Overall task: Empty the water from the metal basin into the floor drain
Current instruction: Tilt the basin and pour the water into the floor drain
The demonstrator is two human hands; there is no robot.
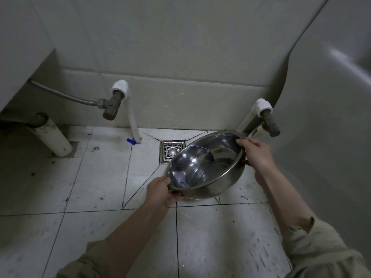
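Left hand (160, 190): thumb over the near rim, fingers curled beneath, gripping the metal basin (218, 183) at its lower-left edge.
Right hand (254, 154): fingers hooked over the far rim, clasping the opposite edge. Holding opposite sides likely lets the person control the tip.
Metal basin: held off the floor and tilted, with its left rim overlapping the right edge of the floor drain (170, 150), presumably so that the pour lands on the grate.
Water (190, 165): seems to be a sharp-edged sheet lying in the basin's left half. Reflections make its depth hard to judge, and no stream is visible.
Floor tiles (104, 167): white and scuffed, with cuts running in toward the drain.
Blue cap (130, 141): on the floor beside a white pipe.
Angle valves (111, 109) and (271, 125): on the back wall.
Hidden: fingertips under the bowl and part of the drain. A pale fixture on the right is cut off.
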